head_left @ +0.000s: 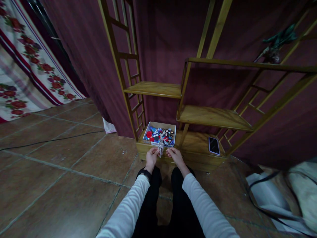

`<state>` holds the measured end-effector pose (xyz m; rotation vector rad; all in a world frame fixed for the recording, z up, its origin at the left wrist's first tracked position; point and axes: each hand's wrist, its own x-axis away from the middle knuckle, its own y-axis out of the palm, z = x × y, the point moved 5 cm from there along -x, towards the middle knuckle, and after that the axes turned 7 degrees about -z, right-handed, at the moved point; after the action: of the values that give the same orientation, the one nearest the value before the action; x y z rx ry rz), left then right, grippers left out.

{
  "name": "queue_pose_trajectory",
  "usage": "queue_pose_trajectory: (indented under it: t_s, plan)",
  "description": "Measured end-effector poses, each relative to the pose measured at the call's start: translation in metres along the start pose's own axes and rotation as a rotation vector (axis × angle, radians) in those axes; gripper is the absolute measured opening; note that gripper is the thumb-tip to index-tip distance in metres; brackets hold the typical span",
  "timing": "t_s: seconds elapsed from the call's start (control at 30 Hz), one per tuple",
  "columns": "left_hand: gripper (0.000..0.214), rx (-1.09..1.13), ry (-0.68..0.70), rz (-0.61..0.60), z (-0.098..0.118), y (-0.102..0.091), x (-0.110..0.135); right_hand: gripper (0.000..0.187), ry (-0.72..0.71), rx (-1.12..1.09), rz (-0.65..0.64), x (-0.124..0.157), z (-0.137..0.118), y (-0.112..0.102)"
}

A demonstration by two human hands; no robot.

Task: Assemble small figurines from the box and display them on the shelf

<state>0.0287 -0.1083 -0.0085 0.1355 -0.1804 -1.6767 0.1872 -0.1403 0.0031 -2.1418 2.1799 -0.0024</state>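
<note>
My left hand pinches a small see-through plastic piece by its left side; its exact kind is too small to make out. Close by on the right, my right hand has its fingers pressed together, and whatever lies between them is hidden. Just beyond both hands, a shallow white box sits on the low base of a wooden shelf unit. Small colourful figures in red, blue, white and black fill it in a jumble.
A phone lies on the wooden base at the right. Shelf boards and posts rise above the box. Small clear bits and a black cable are on the tiled floor. A bag with a dark strap rests at far right.
</note>
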Motion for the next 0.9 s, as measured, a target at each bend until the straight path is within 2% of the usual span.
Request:
queue_pose_trajectory:
  t_s: [0.23, 0.5, 0.9]
  plan:
    - [0.03, 0.042, -0.071, -0.158, 0.005, 0.011, 0.004, 0.031, 0.028, 0.012, 0.103, 0.001, 0.009, -0.005]
    - [0.036, 0.024, -0.165, -0.332, 0.005, 0.018, 0.008, 0.034, -0.012, -0.023, -0.013, -0.002, 0.004, 0.001]
    - [0.04, 0.048, -0.278, -0.365, 0.003, 0.02, 0.01, 0.037, 0.02, -0.138, -0.038, -0.005, 0.006, -0.002]
